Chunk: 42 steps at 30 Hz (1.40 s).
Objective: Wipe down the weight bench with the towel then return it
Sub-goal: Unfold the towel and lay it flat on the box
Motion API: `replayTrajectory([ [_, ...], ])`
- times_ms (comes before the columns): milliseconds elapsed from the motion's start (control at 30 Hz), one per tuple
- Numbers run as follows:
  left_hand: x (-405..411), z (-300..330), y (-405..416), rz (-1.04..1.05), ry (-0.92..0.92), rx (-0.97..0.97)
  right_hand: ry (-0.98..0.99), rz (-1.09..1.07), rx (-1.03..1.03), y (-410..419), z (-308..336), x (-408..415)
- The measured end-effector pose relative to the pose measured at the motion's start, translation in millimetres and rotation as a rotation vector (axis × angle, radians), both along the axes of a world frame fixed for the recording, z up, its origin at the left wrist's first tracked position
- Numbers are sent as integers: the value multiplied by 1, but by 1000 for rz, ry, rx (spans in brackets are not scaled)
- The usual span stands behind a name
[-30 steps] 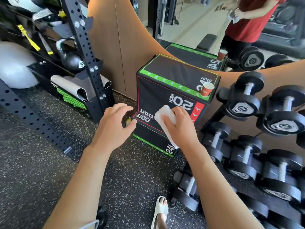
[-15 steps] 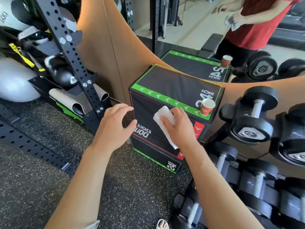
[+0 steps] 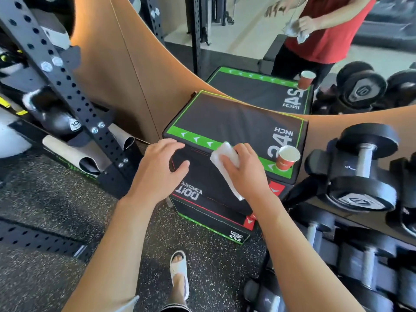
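Towel is light, limp cloth, likely to bunch or slip, so best pinned flat under the palm; it sits at the near top edge of the plyo box, left of the paper cup. Right hand has fingers curled over it, gripping. Left hand holds nothing, fingers loosely curled and apart, near the box's left corner; contact unclear.

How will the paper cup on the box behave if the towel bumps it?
The cup is small, paper and stands upright near the box corner, so it probably tips or slides off easily. Contents aren't visible; a spill is possible. The towel in the right hand is close.
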<state>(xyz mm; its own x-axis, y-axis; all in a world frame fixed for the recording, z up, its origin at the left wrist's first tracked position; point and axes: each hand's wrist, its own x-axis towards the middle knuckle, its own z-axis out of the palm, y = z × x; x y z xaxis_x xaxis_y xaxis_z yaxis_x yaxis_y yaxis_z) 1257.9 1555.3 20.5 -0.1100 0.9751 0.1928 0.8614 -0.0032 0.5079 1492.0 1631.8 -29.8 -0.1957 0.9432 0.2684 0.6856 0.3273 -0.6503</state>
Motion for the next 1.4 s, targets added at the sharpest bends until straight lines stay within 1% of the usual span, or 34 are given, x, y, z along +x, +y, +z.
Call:
replayTrajectory([
  [200,-51,-6,79,-95,6,-9,-53,-101,-56,52,-2,-42],
  [367,-95,-2,143,-220,-8,11,-60,-194,-58,91,6,-81],
  [533,-113,-15,186,-307,-55,-6,-96,-241,-79,113,1,-106],
  [733,-111,-34,220,-381,-93,-38,-140,-302,-96,135,0,-104],
  [933,-94,-50,251,-402,-83,-73,-160,-308,-123,160,-15,-90],
  [1100,-71,-62,273,-411,-49,-117,-160,-276,-150,192,-30,-72],
  [1267,-45,-70,294,-388,31,-159,-152,-235,-173,226,-53,-50],
  [1400,-27,-76,309,-371,69,-186,-161,-132,-219,243,-79,-37],
])
